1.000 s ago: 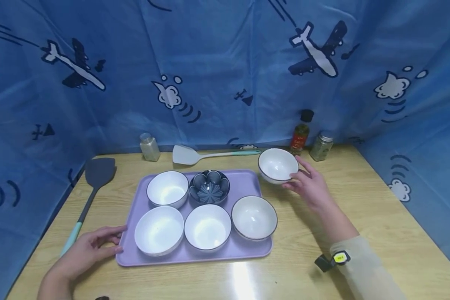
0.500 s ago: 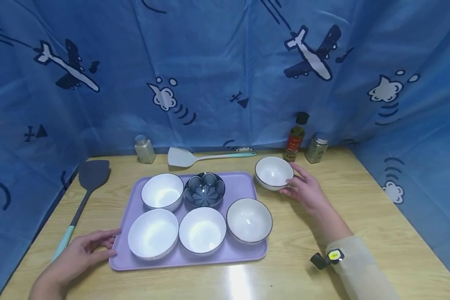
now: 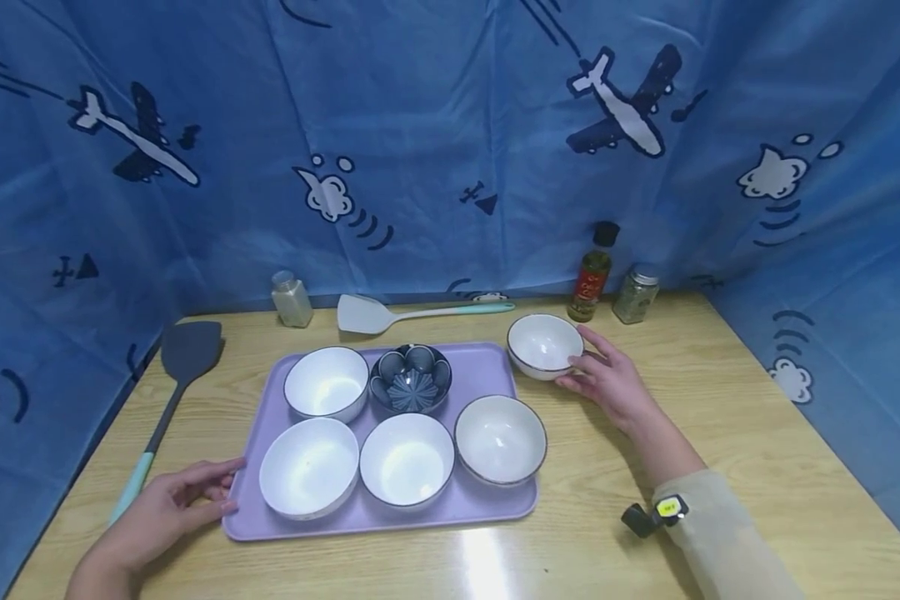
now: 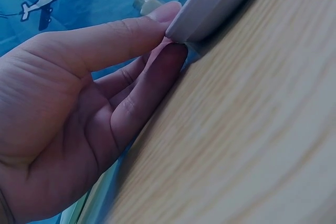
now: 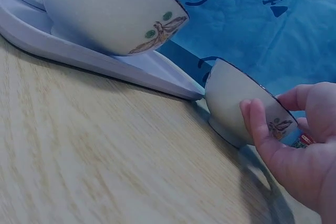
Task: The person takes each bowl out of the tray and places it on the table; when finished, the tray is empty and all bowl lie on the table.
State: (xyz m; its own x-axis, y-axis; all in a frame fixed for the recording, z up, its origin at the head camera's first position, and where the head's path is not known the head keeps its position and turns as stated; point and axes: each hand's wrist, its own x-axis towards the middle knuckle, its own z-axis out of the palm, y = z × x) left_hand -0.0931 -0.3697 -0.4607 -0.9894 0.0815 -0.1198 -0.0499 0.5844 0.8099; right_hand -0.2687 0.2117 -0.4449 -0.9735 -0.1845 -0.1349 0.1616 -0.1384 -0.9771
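My right hand (image 3: 607, 379) holds a white bowl (image 3: 543, 343) with a dark rim, close beside the tray's far right corner. In the right wrist view, the thumb lies on the outer wall of this bowl (image 5: 231, 100), near a small floral print, and the other fingers are at its far side. My left hand (image 3: 161, 508) pinches the left edge of the lilac tray (image 3: 472, 510); in the left wrist view the thumb is at the top of the tray rim (image 4: 210, 9) with a finger beneath. Several white bowls and a dark petal-patterned bowl (image 3: 411, 379) stand on the tray.
A dark turner (image 3: 187, 350) lies left of the tray, a white turner (image 3: 363, 315) behind it. Along the blue curtain stand a pale shaker jar (image 3: 292, 300), a red-labelled bottle (image 3: 590, 279) and a jar of herbs (image 3: 636, 296).
The right hand has brought the bowl a little lower and nearer, beside the tray's corner. The left hand keeps its place on the tray edge. The head view has shifted slightly.
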